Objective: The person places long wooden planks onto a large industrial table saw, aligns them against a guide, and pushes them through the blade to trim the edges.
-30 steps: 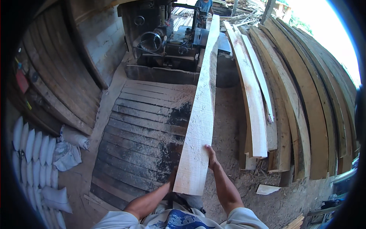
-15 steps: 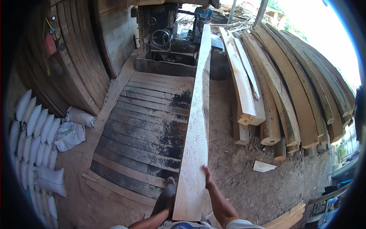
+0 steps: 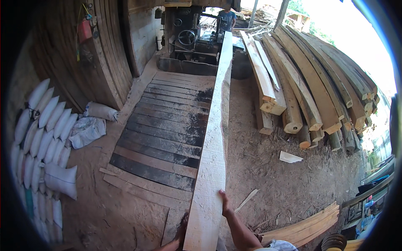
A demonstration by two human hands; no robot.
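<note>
Head view: your right hand (image 3: 226,205) clasps the right edge of a long, pale wooden plank (image 3: 209,167), which reaches toward a dark metal machine (image 3: 184,52). Your left hand (image 3: 182,229) is at its left edge; cannot tell its grip.

The pale board (image 3: 210,167) seems, at this distance, to have drawn back from the dark machine (image 3: 186,38).

Plank (image 3: 209,167): shows pale cream, darkening to brown along right edge. Slatted platform (image 3: 163,125): alternates charcoal and brown stripes, speckled tan. Stacked sacks (image 3: 49,112): white. Hanging object (image 3: 85,30): red. Machine (image 3: 181,33): blackish. Beams (image 3: 318,96): range from honey-tan to grey-brown. Earth floor (image 3: 268,180): dull brown. Co-worker's shirt (image 3: 226,19): blue.
</note>
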